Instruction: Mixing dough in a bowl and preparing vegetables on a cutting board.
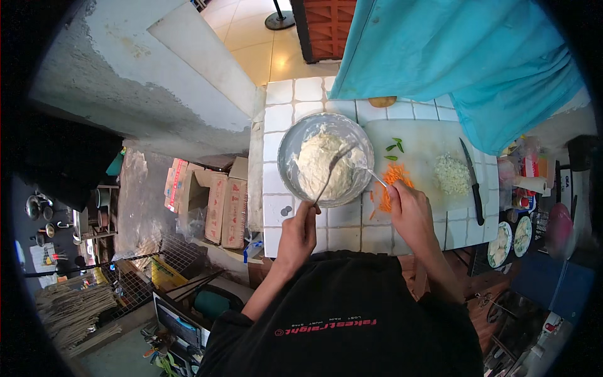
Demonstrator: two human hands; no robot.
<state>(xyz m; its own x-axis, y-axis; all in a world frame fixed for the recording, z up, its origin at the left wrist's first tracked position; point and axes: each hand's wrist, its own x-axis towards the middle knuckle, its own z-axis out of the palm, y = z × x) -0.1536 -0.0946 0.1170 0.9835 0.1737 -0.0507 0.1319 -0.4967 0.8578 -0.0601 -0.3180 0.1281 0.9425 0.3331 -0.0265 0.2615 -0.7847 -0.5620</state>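
A round metal bowl (284, 176) stands on the white-tiled counter in front of me, holding a lump of sticky, pale dough (315, 167). My left hand (297, 232) grips the handle of a metal utensil (326, 181), whose dark head rests on the dough; I cannot tell if it is a spoon or a fork. From the bowl's right side, my right hand (411, 209) holds a second metal utensil (378, 178), its tip dough-covered. Shredded carrot (396, 175) lies beside that hand on a whitish cutting board (419, 136), partly hidden by it.
Cut green pieces (390, 158), chopped white vegetable (451, 174) and a black-handled knife (476, 191) lie right of the bowl. A turquoise curtain (433, 52) hangs over the counter's far right. Cardboard boxes (216, 207) stand left, near a bare wall (188, 94). Plates (499, 245) sit lower right.
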